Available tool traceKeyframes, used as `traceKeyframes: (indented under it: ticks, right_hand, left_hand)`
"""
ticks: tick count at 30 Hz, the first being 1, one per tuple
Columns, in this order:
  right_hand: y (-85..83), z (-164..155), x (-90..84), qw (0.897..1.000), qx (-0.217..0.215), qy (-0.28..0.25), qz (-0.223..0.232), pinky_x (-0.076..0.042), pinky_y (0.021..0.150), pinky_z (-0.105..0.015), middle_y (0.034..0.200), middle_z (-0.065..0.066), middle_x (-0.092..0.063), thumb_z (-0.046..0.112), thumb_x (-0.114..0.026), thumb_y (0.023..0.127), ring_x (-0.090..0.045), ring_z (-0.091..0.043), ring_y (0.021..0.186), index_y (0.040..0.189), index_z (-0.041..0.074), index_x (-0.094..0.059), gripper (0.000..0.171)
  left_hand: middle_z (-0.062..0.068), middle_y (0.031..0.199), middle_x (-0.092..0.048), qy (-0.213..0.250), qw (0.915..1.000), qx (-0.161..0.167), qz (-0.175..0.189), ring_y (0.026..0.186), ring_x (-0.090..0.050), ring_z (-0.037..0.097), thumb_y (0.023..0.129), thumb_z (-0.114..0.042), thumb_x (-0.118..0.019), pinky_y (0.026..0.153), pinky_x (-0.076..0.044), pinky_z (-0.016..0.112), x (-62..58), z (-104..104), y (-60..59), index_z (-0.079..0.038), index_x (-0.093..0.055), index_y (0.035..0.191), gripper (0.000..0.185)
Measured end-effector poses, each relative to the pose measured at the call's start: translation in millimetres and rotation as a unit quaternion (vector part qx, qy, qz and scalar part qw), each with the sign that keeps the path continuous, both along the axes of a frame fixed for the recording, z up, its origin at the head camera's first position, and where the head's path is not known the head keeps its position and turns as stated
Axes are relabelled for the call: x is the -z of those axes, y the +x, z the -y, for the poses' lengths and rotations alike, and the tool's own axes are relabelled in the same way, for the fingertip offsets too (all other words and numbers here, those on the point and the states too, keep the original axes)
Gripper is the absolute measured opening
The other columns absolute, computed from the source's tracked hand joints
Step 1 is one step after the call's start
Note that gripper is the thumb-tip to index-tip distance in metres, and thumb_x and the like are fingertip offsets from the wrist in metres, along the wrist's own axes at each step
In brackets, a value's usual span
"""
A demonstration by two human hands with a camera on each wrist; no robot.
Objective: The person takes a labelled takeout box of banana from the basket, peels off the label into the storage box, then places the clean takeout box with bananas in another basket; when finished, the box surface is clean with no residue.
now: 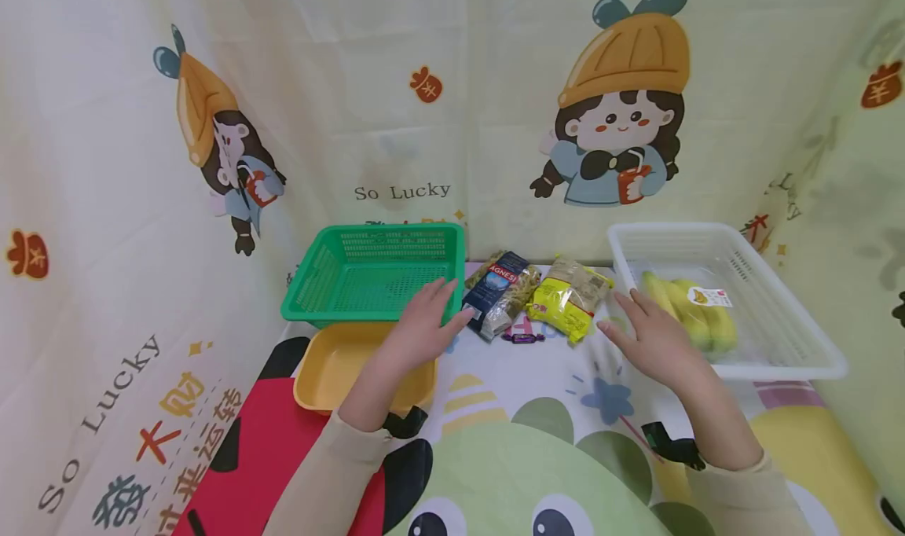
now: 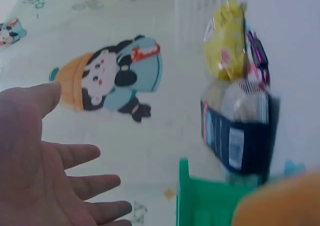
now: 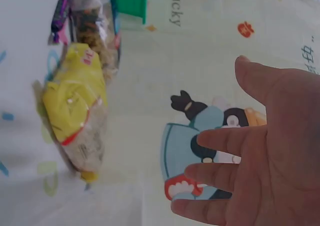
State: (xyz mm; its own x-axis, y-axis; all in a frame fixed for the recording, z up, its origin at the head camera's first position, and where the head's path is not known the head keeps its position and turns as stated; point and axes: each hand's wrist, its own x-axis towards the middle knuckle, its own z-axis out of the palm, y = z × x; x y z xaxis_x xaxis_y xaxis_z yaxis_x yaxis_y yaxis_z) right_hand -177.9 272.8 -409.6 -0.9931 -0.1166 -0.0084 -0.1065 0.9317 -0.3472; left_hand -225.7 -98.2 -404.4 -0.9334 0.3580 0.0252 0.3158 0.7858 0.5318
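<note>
left hand (image 1: 423,324): fingers straight, holding nothing, over green basket (image 1: 375,273) front rim, tips just beside blue pasta bag (image 1: 500,291). right hand (image 1: 654,339): flat, holding nothing, near yellow bag (image 1: 568,296). i judge reach under way; i'd grip each bag across its narrow middle. both bags lie flat between green basket and white basket (image 1: 778,339); long axes run near-to-far, tilted. purple candy (image 1: 523,337) in front.
</note>
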Motion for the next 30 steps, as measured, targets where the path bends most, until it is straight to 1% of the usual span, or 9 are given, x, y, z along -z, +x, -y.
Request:
traceKeyframes:
  ticks: [5, 10, 14, 17, 20, 23, 26, 28, 30]
  right_hand:
    - [-3.4, -18, -15.0, 0.998, 0.008, -0.051, 0.04, -0.023, 0.108, -0.075, 0.158, -0.034, -0.019, 0.062, -0.039, 0.099, -0.021, -0.057, 0.141, 0.156, 0.002, -0.022, 0.085]
    - [-11.1, -43, -26.8, 0.997, -0.003, -0.07, 0.031, -0.022, 0.11, -0.072, 0.154, -0.036, -0.025, 0.055, -0.038, 0.102, -0.022, -0.057, 0.141, 0.154, -0.003, -0.024, 0.079]
    - [-19.1, -71, -33.5, 0.997, 0.0, -0.073, 0.036, -0.02, 0.109, -0.072, 0.154, -0.037, -0.026, 0.052, -0.035, 0.104, -0.021, -0.058, 0.14, 0.154, -0.004, -0.023, 0.077]
    - [-25.9, -93, -37.9, 0.995, 0.02, -0.074, 0.062, -0.019, 0.108, -0.074, 0.155, -0.037, -0.021, 0.057, -0.029, 0.103, -0.018, -0.06, 0.14, 0.156, -0.003, -0.017, 0.08]
    - [-32.9, -115, -41.7, 0.992, 0.044, -0.075, 0.088, -0.017, 0.107, -0.075, 0.156, -0.038, -0.015, 0.062, -0.024, 0.101, -0.014, -0.062, 0.139, 0.157, -0.002, -0.01, 0.086]
    - [-39.0, -136, -44.0, 0.989, 0.063, -0.079, 0.109, -0.016, 0.106, -0.077, 0.156, -0.04, -0.009, 0.065, -0.02, 0.1, -0.01, -0.064, 0.138, 0.156, -0.004, -0.006, 0.089]
    - [-43.2, -155, -44.6, 0.984, 0.084, -0.092, 0.127, -0.014, 0.106, -0.078, 0.156, -0.04, -0.004, 0.067, -0.018, 0.099, -0.006, -0.065, 0.139, 0.156, -0.004, -0.002, 0.092]
    - [-45.4, -166, -43.7, 0.982, 0.09, -0.102, 0.133, -0.014, 0.107, -0.077, 0.156, -0.04, -0.002, 0.065, -0.018, 0.1, -0.004, -0.065, 0.139, 0.155, -0.006, -0.001, 0.092]
    - [-47.2, -176, -41.9, 0.977, 0.099, -0.12, 0.146, -0.012, 0.107, -0.077, 0.156, -0.039, 0.002, 0.065, -0.017, 0.1, 0.0, -0.064, 0.14, 0.154, -0.006, 0.001, 0.092]
  left_hand:
    - [0.005, 0.163, -0.026, 0.057, 0.9972, 0.033, 0.034, 0.15, -0.026, 0.028, 0.097, -0.065, -0.039, 0.119, -0.029, 0.054, -8.3, -39, -12.7, -0.023, -0.025, 0.158, 0.075]
    - [0.001, 0.163, -0.027, 0.086, 0.992, 0.053, 0.075, 0.151, -0.025, 0.025, 0.097, -0.065, -0.038, 0.12, -0.028, 0.052, -17.6, -83, -27.9, -0.028, -0.026, 0.157, 0.072]
    - [-0.002, 0.161, -0.032, 0.137, 0.9804, 0.062, 0.127, 0.147, -0.035, 0.025, 0.099, -0.061, -0.04, 0.116, -0.035, 0.052, -24.0, -119, -35.9, -0.032, -0.028, 0.156, 0.066]
    - [-0.005, 0.159, -0.035, 0.187, 0.9641, 0.062, 0.178, 0.145, -0.037, 0.025, 0.099, -0.06, -0.041, 0.114, -0.036, 0.054, -26.0, -145, -41.4, -0.037, -0.031, 0.154, 0.06]
    - [-0.009, 0.158, -0.037, 0.222, 0.9492, 0.059, 0.214, 0.147, -0.034, 0.025, 0.098, -0.062, -0.041, 0.115, -0.033, 0.057, -26.1, -171, -47.2, -0.041, -0.035, 0.151, 0.057]
    - [-0.01, 0.157, -0.039, 0.257, 0.9327, 0.061, 0.246, 0.146, -0.036, 0.024, 0.098, -0.062, -0.041, 0.116, -0.033, 0.054, -25.2, -197, -51.3, -0.039, -0.04, 0.149, 0.056]
    - [-0.008, 0.154, -0.043, 0.304, 0.907, 0.065, 0.285, 0.142, -0.042, 0.025, 0.099, -0.059, -0.043, 0.117, -0.036, 0.045, -24.7, -224, -52.0, -0.032, -0.044, 0.148, 0.056]
    - [-0.004, 0.152, -0.045, 0.343, 0.8831, 0.061, 0.314, 0.139, -0.045, 0.026, 0.1, -0.055, -0.046, 0.115, -0.038, 0.04, -23.8, -243, -51.0, -0.027, -0.046, 0.147, 0.055]
    - [0.001, 0.151, -0.046, 0.377, 0.8613, 0.046, 0.337, 0.138, -0.046, 0.027, 0.099, -0.052, -0.049, 0.115, -0.039, 0.038, -22.2, -260, -48.9, -0.023, -0.047, 0.147, 0.056]
